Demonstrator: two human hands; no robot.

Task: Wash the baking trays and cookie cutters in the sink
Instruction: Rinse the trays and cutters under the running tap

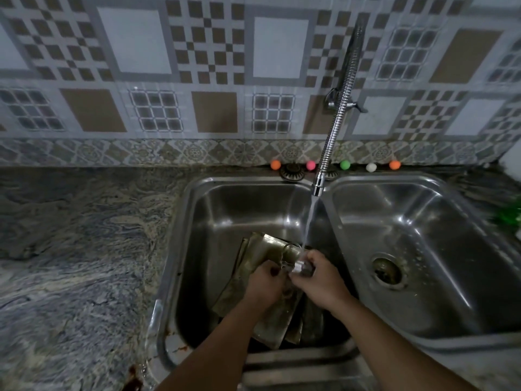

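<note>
Several dull metal baking trays (pixel 260 246) lie stacked in the left basin of a steel double sink (pixel 197 221). Above them both hands meet under the running water. My left hand (pixel 265 283) and my right hand (pixel 321 280) grip a small metal cookie cutter (pixel 293 259) between them, right where the stream lands. The cutter is partly hidden by my fingers, so its shape is unclear. Water falls from a flexible chrome tap (pixel 335 131) whose spout hangs over the divider between the basins.
The right basin (pixel 423 221) holds only its drain (pixel 387 270). A marbled stone counter (pixel 79 249) spreads to the left. Several small coloured balls (pixel 345 164) line the tiled wall behind the sink. Something green (pixel 510 213) sits at the far right edge.
</note>
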